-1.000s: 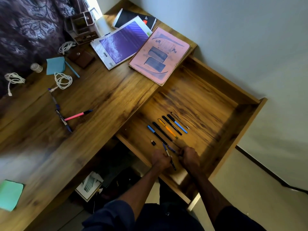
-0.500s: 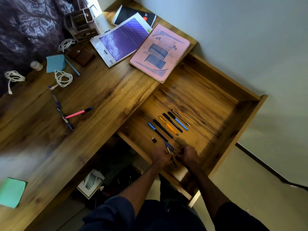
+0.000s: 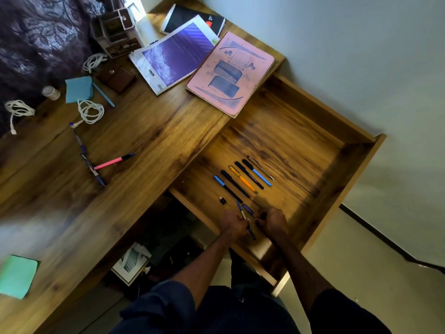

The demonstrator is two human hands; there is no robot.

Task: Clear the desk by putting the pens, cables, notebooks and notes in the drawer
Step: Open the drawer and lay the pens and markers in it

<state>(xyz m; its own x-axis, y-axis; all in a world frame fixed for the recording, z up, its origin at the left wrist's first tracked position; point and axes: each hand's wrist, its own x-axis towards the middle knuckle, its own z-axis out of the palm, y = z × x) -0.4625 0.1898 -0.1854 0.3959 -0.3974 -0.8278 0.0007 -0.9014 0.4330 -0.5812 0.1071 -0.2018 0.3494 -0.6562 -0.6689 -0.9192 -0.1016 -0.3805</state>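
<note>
**Both hands at the drawer's near edge, fussing over one more pen**

Your left hand (image 3: 234,225) has its fingers curled round a dark blue pen (image 3: 240,208) that points off to 11 o'clock. Your right hand (image 3: 273,222) is bunched up just beside it at 3 o'clock (can't tell if it's pinching the little purple bit (image 3: 248,209) or nothing at all). My guess is you're lining the pen up with the row of pens (image 3: 243,177) lying side by side at 12 o'clock in the open drawer (image 3: 337,203), so it stays tidy. Not put away yet, up on the wooden desk (image 3: 156,131) around 10 to 11 o'clock, are a pink pen (image 3: 113,161), white cables (image 3: 90,112), three notebooks (image 3: 230,73) and blue notes (image 3: 78,89), with a green note (image 3: 16,276) out at 9. There's a plain pale wall (image 3: 337,56) at 1 o'clock and a dark patterned curtain (image 3: 36,32) at 10.
</note>
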